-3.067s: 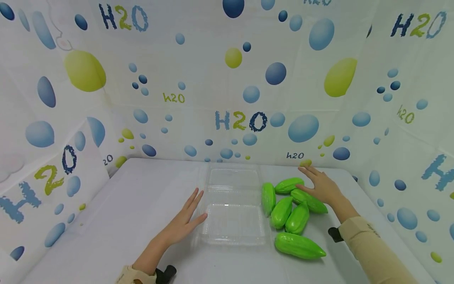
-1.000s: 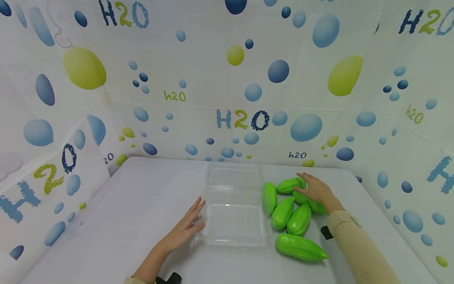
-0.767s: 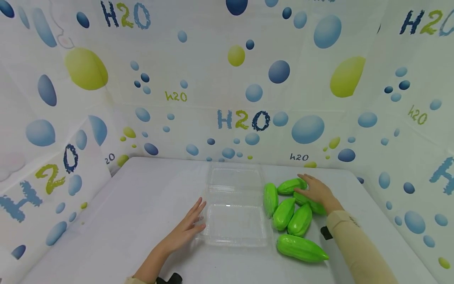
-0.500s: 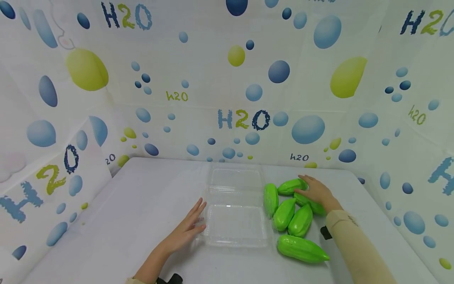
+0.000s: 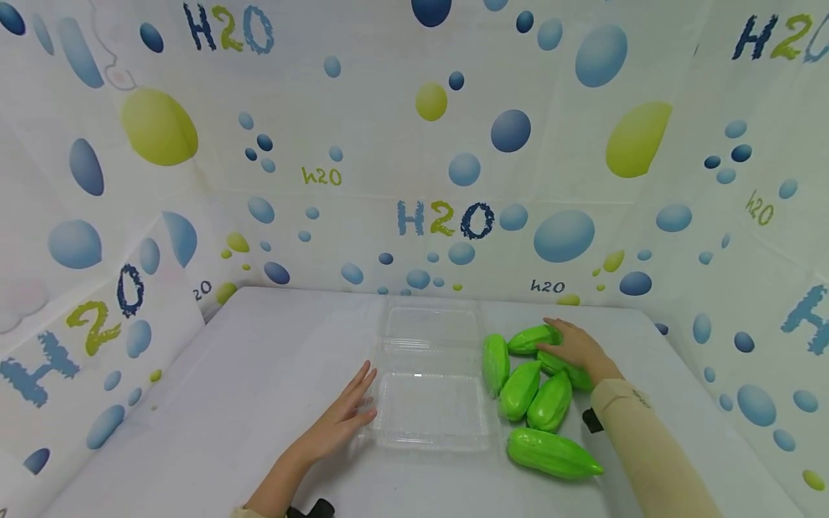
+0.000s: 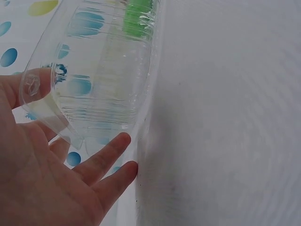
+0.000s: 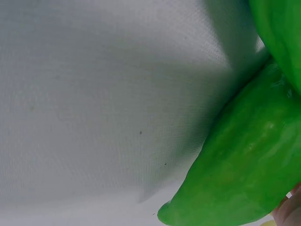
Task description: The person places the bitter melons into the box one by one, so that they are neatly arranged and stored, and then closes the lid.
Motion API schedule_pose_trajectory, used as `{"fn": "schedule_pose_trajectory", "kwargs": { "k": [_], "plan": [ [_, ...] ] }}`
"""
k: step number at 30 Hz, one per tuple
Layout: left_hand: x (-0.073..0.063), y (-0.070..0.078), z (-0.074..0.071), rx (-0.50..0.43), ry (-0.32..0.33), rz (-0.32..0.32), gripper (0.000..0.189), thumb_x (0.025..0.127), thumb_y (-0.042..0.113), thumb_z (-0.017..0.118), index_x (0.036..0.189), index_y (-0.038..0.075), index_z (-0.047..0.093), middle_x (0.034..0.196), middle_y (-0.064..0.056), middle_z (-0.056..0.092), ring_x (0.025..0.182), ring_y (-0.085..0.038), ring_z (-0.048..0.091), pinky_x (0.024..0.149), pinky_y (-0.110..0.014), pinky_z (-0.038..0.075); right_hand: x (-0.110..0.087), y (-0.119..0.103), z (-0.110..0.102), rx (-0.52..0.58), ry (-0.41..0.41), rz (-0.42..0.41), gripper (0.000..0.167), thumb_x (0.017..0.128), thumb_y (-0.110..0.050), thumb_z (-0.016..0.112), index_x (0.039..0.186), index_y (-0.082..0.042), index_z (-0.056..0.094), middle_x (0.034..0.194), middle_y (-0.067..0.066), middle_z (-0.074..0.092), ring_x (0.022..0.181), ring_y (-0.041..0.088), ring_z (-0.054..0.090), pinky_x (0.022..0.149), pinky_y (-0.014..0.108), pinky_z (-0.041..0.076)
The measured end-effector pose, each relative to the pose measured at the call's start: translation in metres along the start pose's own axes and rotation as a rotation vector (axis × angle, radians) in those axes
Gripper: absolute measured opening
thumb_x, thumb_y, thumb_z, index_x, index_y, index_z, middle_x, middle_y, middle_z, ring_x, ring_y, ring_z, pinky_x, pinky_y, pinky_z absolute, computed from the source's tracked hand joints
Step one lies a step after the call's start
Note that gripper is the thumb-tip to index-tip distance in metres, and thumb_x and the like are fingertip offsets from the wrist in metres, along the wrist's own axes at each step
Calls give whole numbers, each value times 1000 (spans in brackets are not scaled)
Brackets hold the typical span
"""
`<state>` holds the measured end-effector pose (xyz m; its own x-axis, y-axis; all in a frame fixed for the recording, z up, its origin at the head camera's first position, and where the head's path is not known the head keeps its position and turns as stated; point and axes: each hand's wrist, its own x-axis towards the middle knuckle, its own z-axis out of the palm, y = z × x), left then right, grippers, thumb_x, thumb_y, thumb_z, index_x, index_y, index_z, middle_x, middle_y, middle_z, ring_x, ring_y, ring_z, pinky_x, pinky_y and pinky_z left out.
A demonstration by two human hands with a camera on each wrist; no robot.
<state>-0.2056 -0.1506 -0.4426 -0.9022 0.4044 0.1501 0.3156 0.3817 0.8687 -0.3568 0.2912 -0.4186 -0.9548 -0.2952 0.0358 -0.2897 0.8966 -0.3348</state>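
A hinged clear plastic container (image 5: 430, 410) lies unfolded in the middle of the table. At its left side is my left hand (image 5: 340, 421), fingers extended; in the left wrist view one finger shows behind the clear rim (image 6: 33, 87). Several glossy, bright green vegetables with ridges and pointed ends lie right of the container. My right hand (image 5: 579, 351) is over the back right vegetable (image 5: 573, 375), fingers reaching toward the back one (image 5: 527, 339). In the right wrist view a large green vegetable (image 7: 244, 160) hides most of the fingers.
The white-covered table (image 5: 259, 360) stands against a white curtain (image 5: 363, 108) printed with blue and yellow-green drops. One green vegetable (image 5: 550, 455) lies nearest the front, apart from the cluster. Black wrist devices (image 5: 314, 509) are on both arms.
Since about three seconds ago, my right hand has come down and closer onto the back vegetables, and my left hand has shifted slightly nearer. Over the last second both hands stay nearly still.
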Motion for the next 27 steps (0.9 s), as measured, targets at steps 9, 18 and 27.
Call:
{"fn": "schedule_pose_trajectory", "kwargs": {
  "k": [9,18,27],
  "plan": [
    [2,-1,0,14,16,-14,62,94,13,49,146,6,17,153,-12,-1,127,-44,31,97,-63,25,4,0,1,18,-18,17,73,88,-46,55,138,3,35,137,29,35,124,48,30,100,58,25],
    [3,-3,-2,3,8,5,62,94,12,49,146,6,17,153,-12,-1,126,-43,32,98,-62,26,9,2,3,37,-38,45,76,87,-49,55,139,2,33,138,30,33,124,49,29,99,60,25],
    [2,-1,-2,7,-1,-10,62,94,12,49,146,5,16,153,-13,-2,127,-43,31,98,-62,25,9,-2,3,102,-39,31,73,87,-42,58,138,3,34,135,33,35,122,51,31,98,60,26]
  ]
}}
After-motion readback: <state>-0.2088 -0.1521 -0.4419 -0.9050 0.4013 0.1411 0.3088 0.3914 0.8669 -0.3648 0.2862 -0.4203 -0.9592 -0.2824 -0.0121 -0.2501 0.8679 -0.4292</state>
